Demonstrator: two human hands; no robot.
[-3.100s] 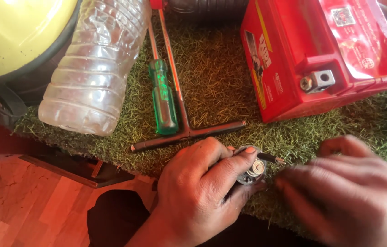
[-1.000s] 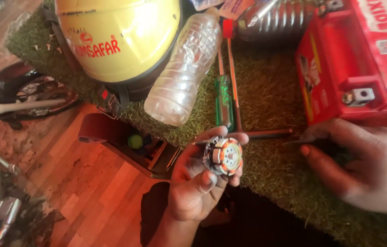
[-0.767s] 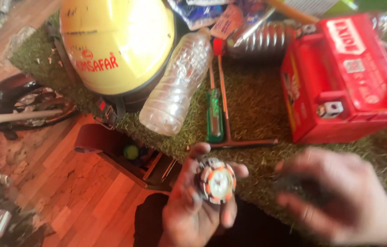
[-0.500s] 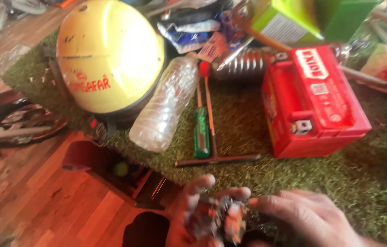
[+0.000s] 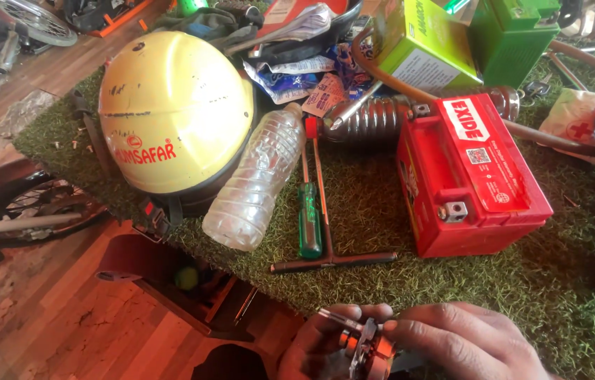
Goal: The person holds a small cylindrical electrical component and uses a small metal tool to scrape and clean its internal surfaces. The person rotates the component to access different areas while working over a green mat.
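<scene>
Round metal part (image 5: 366,346) with copper-coloured windings sits low at the near edge of the grass-covered desk (image 5: 522,281), left hand (image 5: 325,345) cupping it from below, right hand (image 5: 463,341) over it, fingers (image 5: 410,327) of both clamped on it. Behind: green-handled screwdriver (image 5: 308,219), T-handle wrench (image 5: 329,260), clear plastic bottle (image 5: 255,183), yellow helmet (image 5: 171,112), red battery (image 5: 470,176)

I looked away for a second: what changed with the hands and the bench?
The left hand had held the small round metal part up alone; now it sits lower and the right hand has closed onto it too. The helmet, bottle, screwdriver and red battery lie as before.
</scene>
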